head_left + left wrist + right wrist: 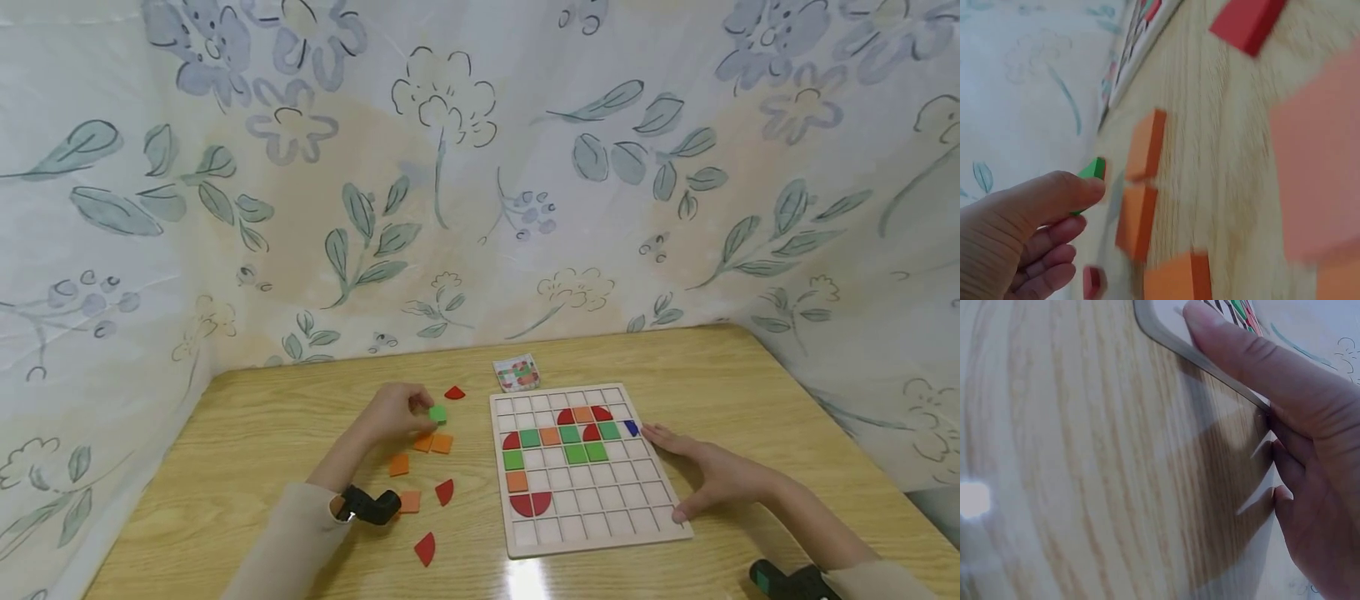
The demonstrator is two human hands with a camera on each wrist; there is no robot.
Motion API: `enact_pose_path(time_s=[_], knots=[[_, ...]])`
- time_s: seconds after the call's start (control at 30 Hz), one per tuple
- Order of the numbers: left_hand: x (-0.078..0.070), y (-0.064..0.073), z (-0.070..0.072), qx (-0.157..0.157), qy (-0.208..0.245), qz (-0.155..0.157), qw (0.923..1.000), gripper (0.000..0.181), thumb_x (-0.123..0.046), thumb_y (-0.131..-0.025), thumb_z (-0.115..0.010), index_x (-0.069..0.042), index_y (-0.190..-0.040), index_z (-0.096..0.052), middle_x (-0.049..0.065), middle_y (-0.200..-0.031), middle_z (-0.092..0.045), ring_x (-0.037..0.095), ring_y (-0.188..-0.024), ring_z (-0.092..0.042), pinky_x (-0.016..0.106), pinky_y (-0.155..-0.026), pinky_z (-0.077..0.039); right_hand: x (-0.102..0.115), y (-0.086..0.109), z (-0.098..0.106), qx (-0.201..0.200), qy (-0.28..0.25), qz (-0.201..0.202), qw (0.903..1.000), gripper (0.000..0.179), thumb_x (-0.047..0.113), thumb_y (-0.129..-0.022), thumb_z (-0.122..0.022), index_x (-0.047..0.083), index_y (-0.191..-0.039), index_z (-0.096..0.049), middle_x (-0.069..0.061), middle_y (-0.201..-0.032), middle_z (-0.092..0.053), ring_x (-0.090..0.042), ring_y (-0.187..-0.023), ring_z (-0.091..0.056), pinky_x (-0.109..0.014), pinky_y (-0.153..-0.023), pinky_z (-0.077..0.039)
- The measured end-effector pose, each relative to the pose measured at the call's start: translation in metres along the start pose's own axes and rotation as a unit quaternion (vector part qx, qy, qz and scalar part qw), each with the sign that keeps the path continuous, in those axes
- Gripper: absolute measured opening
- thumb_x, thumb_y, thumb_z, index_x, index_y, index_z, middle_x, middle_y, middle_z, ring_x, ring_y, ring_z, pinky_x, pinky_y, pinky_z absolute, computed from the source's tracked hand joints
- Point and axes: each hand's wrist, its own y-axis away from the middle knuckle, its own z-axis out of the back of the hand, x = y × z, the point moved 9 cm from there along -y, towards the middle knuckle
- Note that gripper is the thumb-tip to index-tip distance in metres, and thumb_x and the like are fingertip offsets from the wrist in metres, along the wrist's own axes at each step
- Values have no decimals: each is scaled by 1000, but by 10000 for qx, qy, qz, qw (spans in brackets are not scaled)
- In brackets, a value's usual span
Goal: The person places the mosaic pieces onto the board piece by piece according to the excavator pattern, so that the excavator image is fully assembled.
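My left hand (393, 410) pinches a green square tile (438, 414) between thumb and fingertips, above the table left of the board. In the left wrist view, the thumb covers much of that green tile (1093, 170). Just below the hand lie two orange tiles (442, 443). My right hand (723, 471) rests at the right edge of the white gridded board (592, 529), fingers extended. Its thumb (1216, 331) lies on the board's near right corner. Red, orange and green pieces form a pattern on the board, with a dark blue piece (631, 428) near the right fingertips.
A small pattern card (517, 373) lies behind the board. Loose red wedges (425, 549) and more orange tiles (399, 465) are scattered on the wooden table (247, 467) between the left arm and the board. A floral cloth (465, 250) hangs behind the table.
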Motion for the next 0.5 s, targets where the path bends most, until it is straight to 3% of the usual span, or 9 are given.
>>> enact_pose_path(time_s=[0.2, 0.33, 0.5], knots=[[-33, 0, -18, -196, 161, -390, 9989, 21, -18, -67, -81, -14, -82, -67, -4, -78, -60, 12, -73, -50, 25, -65, -44, -1, 1, 0, 5, -5, 23, 10000, 105, 43, -64, -79, 9, -147, -23, -26, -147, -20, 21, -121, -3, 2, -89, -3], [-61, -1, -37, -53, 71, -608, 9981, 21, -20, -68, -80, -14, -79, -63, -3, -76, -59, 12, -71, -49, 24, -62, -43, -2, 1, -1, 38, -48, -7, 10000, 105, 42, -65, -79, 9, -147, -23, -27, -148, -19, 21, -121, -2, 2, -89, -2], [-90, -7, -61, 194, 251, -491, 9983, 20, -25, -71, -79, -17, -81, -63, -3, -79, -59, 13, -74, -48, 24, -61, -42, -4, 1, -1, 38, -66, -62, 10000, 105, 42, -65, -79, 9, -147, -23, -26, -148, -18, 20, -121, -2, 3, -89, -2]])
